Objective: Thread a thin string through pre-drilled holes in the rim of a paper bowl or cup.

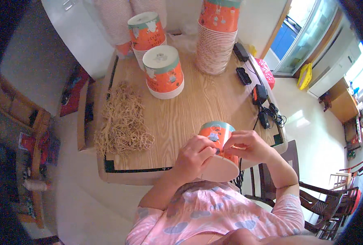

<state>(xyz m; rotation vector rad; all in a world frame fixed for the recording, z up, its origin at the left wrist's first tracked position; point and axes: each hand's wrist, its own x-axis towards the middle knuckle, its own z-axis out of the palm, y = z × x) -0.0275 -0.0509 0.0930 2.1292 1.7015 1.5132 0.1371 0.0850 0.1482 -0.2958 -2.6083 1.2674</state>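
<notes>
An orange paper bucket (214,130) with a teal band and printed pictures is tilted at the table's near edge, its wide pale round end (220,170) turned toward me. My left hand (195,156) is closed at its left side, fingers bent against the wall. From the right, my right hand (247,146) pinches close to the same spot on the wall. A small dark bit shows between the fingertips, too small to name. What the right fingers pinch is hidden. A tangled heap of tan cord loops (122,122) lies on the table's left.
Short stacks of matching buckets (165,77) stand upside down at the back left, with a tall stack (216,49) farther right. Black power adapters and cables (260,96) line the wooden table's (181,122) right edge. A dark chair (287,163) stands right of me.
</notes>
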